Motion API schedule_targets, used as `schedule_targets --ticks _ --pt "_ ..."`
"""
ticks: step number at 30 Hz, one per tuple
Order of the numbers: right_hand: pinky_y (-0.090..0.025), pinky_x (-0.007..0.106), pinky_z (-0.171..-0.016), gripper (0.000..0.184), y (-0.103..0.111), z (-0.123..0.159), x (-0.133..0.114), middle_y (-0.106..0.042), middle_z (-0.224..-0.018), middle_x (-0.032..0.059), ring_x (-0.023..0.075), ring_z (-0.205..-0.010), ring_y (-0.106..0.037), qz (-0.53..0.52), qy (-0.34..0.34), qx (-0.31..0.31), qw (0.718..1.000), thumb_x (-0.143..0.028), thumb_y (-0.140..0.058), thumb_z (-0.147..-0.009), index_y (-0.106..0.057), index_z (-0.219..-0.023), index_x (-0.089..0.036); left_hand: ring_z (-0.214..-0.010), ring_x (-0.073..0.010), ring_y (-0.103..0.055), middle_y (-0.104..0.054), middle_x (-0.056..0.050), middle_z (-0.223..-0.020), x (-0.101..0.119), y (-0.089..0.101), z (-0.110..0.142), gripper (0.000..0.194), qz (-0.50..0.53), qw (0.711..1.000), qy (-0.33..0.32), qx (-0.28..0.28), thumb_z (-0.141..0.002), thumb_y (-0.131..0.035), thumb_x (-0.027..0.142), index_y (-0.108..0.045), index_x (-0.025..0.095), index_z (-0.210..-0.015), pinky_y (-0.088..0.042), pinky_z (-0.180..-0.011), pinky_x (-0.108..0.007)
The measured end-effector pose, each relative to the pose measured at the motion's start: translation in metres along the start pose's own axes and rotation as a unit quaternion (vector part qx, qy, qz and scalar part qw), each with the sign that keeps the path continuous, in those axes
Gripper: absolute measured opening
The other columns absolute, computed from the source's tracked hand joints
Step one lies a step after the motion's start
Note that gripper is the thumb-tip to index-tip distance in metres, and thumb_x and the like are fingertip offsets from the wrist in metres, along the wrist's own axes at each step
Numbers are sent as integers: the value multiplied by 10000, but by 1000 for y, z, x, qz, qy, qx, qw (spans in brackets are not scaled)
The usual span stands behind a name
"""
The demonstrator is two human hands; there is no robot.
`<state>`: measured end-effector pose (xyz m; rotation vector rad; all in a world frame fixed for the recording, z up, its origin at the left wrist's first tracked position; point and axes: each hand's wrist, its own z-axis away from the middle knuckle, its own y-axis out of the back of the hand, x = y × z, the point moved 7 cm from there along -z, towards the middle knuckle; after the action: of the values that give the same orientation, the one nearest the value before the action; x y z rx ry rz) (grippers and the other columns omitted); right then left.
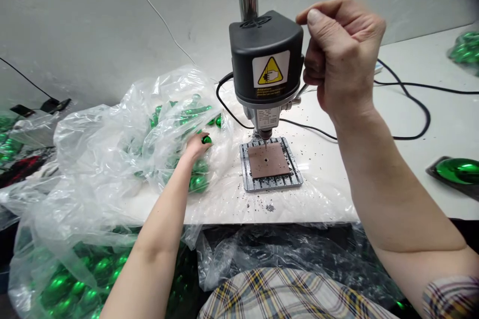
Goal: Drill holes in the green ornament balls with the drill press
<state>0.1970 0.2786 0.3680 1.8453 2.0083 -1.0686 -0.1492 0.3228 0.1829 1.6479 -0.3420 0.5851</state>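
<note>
My left hand reaches over a clear plastic bag and closes on a shiny green ball ornament. More green balls lie around it in the bag. My right hand is raised at the right side of a small black drill press, fingers curled round its feed lever; most of the lever is hidden by the hand. Below the drill's thin bit, a brown square board with a small dark hole rests on the grey slotted base plate.
Dark shavings are scattered around the base. A black cable loops across the white table at right. A dark holder carries a large green piece. A bag of green balls sits far right; another bag hangs below the table's front edge.
</note>
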Motion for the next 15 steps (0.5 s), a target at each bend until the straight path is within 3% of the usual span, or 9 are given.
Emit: schedule_targets --ticks 2,4,5,7,9,12,15 --pt "-90 227 -262 147 1 0 -1 -314 -417 -90 50 -305 -196 -1 -1 5 1000 -155 -685 -872 -669 -735 -207 -961 -307 -641 -695 -90 -934 -1 -7 -6 303 22 1000 -3 -11 -645 -728 184 -697 182 -947 -479 -898 -408" --pt "-106 226 -256 148 0 1 -2 -324 -414 -90 51 -302 -199 -14 -6 0 1000 -114 -664 -864 -678 -742 -194 -852 -249 -638 -678 -73 -934 2 -5 3 362 131 991 0 4 -707 -695 274 -670 189 -1058 -497 -792 -359" --pt "-117 228 -253 157 -1 1 -3 -332 -412 -88 53 -302 -200 -24 -6 -3 1000 -88 -648 -858 -683 -741 -186 -801 -224 -632 -673 -69 -947 5 -3 10 400 218 976 6 3 -748 -660 331 -645 199 -1125 -499 -738 -341" --pt "-149 234 -253 175 -2 2 -6 -361 -419 -81 59 -312 -211 -39 -3 -9 999 -49 -620 -852 -695 -752 -170 -738 -199 -623 -678 -76 -980 17 3 28 457 393 919 16 -19 -820 -577 429 -590 227 -1230 -493 -661 -322" --pt "-155 235 -255 167 -3 2 -8 -362 -425 -83 59 -317 -211 -35 7 -5 999 -59 -637 -862 -689 -750 -173 -739 -202 -628 -694 -95 -1009 35 11 49 480 494 868 12 -49 -870 -514 487 -562 244 -1281 -485 -644 -322" --pt "-122 238 -259 156 -4 3 -8 -322 -430 -96 55 -318 -213 -8 16 -1 1000 -182 -694 -905 -655 -754 -194 -756 -209 -628 -707 -122 -1022 58 14 80 496 543 836 11 -75 -902 -505 536 -576 221 -1278 -474 -653 -327" --pt "-134 246 -269 190 -4 3 -7 -310 -438 -99 58 -322 -214 18 2 -4 1000 -189 -662 -935 -630 -749 -211 -761 -197 -628 -703 -123 -1005 72 -9 105 470 564 815 39 -126 -865 -607 531 -616 188 -1186 -473 -661 -318"
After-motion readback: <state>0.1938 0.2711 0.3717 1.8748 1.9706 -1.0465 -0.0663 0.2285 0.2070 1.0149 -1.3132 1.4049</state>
